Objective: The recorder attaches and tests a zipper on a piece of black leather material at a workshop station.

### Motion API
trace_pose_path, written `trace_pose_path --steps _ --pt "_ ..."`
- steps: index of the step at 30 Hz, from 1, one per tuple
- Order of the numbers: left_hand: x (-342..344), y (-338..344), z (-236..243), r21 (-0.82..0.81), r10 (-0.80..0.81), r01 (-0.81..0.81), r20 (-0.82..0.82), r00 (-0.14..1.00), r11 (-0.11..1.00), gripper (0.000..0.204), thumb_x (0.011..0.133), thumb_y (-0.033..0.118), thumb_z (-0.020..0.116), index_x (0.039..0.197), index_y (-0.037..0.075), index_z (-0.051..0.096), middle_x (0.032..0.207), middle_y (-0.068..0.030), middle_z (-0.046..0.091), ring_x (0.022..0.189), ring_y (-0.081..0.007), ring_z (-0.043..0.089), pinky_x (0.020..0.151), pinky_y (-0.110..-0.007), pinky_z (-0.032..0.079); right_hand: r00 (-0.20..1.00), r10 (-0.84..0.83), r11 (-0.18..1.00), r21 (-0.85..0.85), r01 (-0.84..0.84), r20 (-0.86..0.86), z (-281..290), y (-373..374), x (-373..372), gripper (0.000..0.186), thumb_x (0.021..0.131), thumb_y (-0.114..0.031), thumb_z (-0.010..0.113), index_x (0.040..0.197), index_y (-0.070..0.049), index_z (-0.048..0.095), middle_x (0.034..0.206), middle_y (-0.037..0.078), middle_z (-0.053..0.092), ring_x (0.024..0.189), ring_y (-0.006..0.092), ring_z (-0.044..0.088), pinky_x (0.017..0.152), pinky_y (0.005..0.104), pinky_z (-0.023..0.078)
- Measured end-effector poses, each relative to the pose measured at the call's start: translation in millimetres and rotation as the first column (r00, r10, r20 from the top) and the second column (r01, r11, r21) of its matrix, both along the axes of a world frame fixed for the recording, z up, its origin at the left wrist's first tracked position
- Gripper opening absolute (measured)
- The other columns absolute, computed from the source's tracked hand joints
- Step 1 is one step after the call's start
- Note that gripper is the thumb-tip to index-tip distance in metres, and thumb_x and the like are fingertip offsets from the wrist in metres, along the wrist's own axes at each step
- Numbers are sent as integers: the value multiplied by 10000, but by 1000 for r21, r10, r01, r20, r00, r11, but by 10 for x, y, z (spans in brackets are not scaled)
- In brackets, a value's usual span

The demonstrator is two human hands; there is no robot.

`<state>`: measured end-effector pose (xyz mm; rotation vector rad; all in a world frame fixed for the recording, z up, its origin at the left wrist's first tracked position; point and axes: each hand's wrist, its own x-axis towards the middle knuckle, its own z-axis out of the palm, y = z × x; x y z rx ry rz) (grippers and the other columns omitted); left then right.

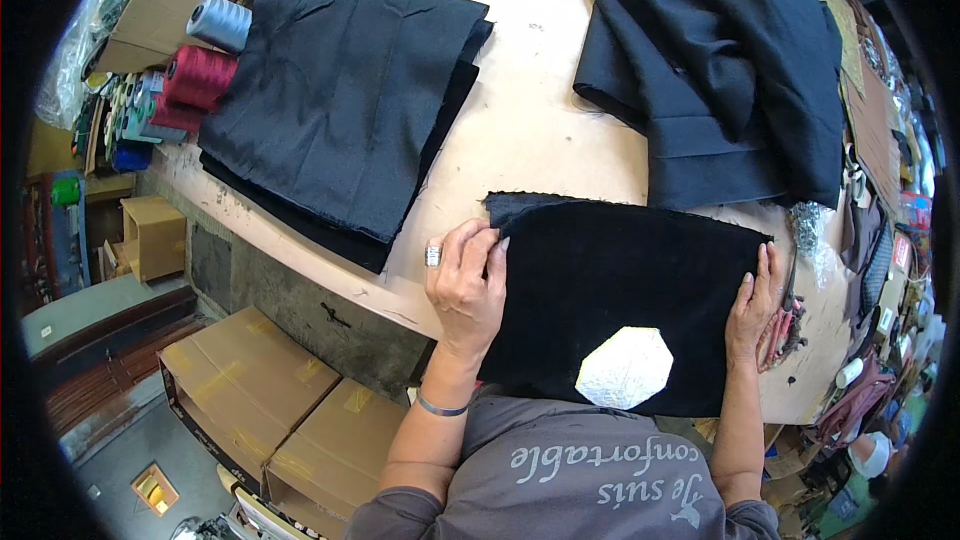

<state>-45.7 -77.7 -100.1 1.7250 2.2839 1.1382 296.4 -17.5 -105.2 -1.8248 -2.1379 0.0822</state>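
Note:
A black cloth (600, 270) lies on the table in front of me, its upper left corner folded or lifted a little. My left hand (468, 285), with a ring and a wristband, pinches that corner between thumb and fingers. Along the right edge rests my right hand (754, 305), its fingers stretched out and the thumb lying on the fabric. A white eight-sided paper template (626, 368) sits on the cloth's near part, touched by neither hand.
Stacked dark fabric (340, 100) lies at the left, beside thread cones (200, 78). More dark cloth (710, 70) is heaped at the far right. Red-handled scissors (782, 330) lie close to my right hand. Cardboard boxes (250, 380) stand below the table (520, 110) at the left.

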Motion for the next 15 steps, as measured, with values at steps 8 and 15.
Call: trace_pose_path --steps 8,15 --pt "-22 104 89 -114 139 -145 -62 988 983 117 718 84 706 760 37 607 929 -58 565 875 -232 483 783 -351 393 1000 6 1000 -3 -6 -5 -5 3 14 411 885 -39 413 1295 -17 439 1340 156 405 1258 296 371 1049 379 281" --pt "-84 134 14 -107 119 -121 -24 993 987 130 705 107 713 784 72 616 947 -24 558 913 -227 492 801 -359 380 1000 -3 1000 -2 3 6 -9 0 6 412 885 -36 415 1295 -18 441 1339 153 408 1257 293 373 1052 376 276"
